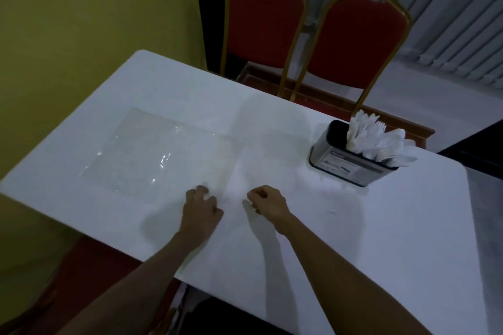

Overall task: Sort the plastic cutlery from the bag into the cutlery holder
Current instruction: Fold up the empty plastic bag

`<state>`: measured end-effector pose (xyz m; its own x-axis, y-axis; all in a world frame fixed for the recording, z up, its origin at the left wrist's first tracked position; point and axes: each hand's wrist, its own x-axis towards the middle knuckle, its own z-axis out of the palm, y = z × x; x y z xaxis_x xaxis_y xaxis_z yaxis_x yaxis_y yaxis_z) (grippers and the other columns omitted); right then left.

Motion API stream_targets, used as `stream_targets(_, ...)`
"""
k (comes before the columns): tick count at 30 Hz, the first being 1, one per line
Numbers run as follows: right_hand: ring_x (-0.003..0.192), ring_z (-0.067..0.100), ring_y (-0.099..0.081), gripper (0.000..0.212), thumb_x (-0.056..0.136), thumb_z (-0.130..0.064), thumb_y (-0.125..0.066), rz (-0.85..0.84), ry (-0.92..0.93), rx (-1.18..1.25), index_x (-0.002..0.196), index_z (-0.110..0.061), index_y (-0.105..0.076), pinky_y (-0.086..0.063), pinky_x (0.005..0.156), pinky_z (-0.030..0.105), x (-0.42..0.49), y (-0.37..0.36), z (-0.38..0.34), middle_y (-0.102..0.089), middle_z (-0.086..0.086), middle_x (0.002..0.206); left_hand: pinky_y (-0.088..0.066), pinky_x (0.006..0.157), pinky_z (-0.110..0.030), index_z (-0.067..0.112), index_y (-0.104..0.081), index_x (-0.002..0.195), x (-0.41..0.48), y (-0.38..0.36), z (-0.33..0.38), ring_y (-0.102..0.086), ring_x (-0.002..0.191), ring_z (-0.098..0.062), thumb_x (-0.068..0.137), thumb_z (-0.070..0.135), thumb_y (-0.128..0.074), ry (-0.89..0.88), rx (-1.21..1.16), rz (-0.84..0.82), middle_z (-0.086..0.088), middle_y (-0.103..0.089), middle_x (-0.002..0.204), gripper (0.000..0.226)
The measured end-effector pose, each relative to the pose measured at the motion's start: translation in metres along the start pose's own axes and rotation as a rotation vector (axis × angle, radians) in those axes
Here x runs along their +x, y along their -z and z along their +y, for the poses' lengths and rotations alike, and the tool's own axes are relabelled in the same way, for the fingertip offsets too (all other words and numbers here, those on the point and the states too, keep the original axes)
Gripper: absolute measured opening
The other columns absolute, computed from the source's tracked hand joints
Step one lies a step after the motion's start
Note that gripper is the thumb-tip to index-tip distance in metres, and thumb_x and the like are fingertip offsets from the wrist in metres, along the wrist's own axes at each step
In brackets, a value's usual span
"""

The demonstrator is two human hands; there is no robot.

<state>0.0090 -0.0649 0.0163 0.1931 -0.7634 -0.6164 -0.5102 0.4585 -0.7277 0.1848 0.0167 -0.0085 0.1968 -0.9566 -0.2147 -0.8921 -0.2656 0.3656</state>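
The plastic cutlery point(375, 141) stands bunched in the cutlery holder point(351, 163), a dark, label-fronted tin on the far right part of the white table point(353, 239). The white pieces fan out of the holder's right half and lean toward the right; the left half of its open top looks dark and empty, though the light is too dim to be sure. Whether forks, spoons and knives are kept apart in there I cannot tell.

Well to the left of the holder lies the clear bag point(152, 152), flat on the table, its long side running from the near left edge toward the holder. It appears to hold nothing, so the sorting looks all but finished.

The left hand point(201, 209) sits just at the bag's near right corner, fingers curled and seemingly touching its edge; no piece of cutlery shows in it. The right hand point(268, 202) lies between the bag and the holder, apart from both, loosely closed with thumb against forefinger, and I see nothing pinched there. It is the nearer hand to the holder; the left is nearer the bag, so any clearing away of the bag would likely fall to it.

Beyond the holder two red chairs point(356, 46) stand at the table's far side.
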Motion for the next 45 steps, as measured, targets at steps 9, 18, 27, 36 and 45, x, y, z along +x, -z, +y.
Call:
stream_targets(9,0.075,0.026,-0.072,0.01,0.086,-0.008,-0.061,0.345,-0.116,0.085,0.085,-0.014,-0.069,-0.061,0.074,0.044,-0.012,0.018,0.004,-0.073,0.012,0.091,-0.04,0.097,-0.025,0.017,-0.061,0.095,-0.023,0.002,0.031,-0.055,0.111,-0.008,0.094,0.045,-0.043,-0.291,-0.53,-0.288,0.003,-0.062,0.114,0.034)
stream_targets(18,0.059,0.026,-0.068,0.007,0.087,0.0,-0.06,0.429,-0.051,0.006,0.089,0.0,-0.067,-0.062,0.064,0.04,-0.059,0.109,0.043,-0.07,0.019,0.082,0.009,0.109,-0.064,0.052,0.01,0.143,0.001,-0.027,0.026,0.03,0.138,-0.042,0.055,0.087,-0.018,-0.144,0.178,-0.332,0.0,0.037,0.149,0.098)
stream_targets(27,0.062,0.024,-0.068,0.015,0.084,-0.007,-0.066,0.174,0.142,-0.011,0.089,0.005,-0.058,-0.059,0.054,0.029,-0.031,0.042,-0.029,-0.065,0.024,0.085,-0.044,0.096,-0.042,0.019,-0.053,0.126,0.003,-0.016,-0.003,-0.053,0.115,-0.033,0.1,0.041,-0.028,-0.19,-0.262,0.198,-0.01,-0.058,0.126,0.042)
stream_targets(36,0.07,0.031,-0.07,0.014,0.086,-0.013,-0.061,-0.032,0.183,-0.097,0.081,-0.004,-0.051,-0.06,0.067,0.048,0.016,-0.062,-0.069,-0.06,0.019,0.082,-0.049,0.08,-0.041,0.009,-0.062,0.085,0.015,0.019,-0.049,-0.065,0.079,-0.032,0.094,0.02,-0.052,0.447,-0.597,0.249,-0.011,-0.067,0.079,0.017)
stream_targets(45,0.102,0.025,-0.057,0.021,0.088,-0.011,-0.053,0.276,0.318,-0.49,0.107,-0.013,-0.063,-0.048,0.088,0.038,0.018,-0.06,-0.047,-0.065,0.006,0.108,-0.046,0.073,-0.034,0.01,-0.059,0.085,0.024,0.032,-0.047,-0.059,0.077,-0.024,0.064,0.031,-0.085,0.414,-0.544,0.061,-0.007,-0.061,0.079,0.039)
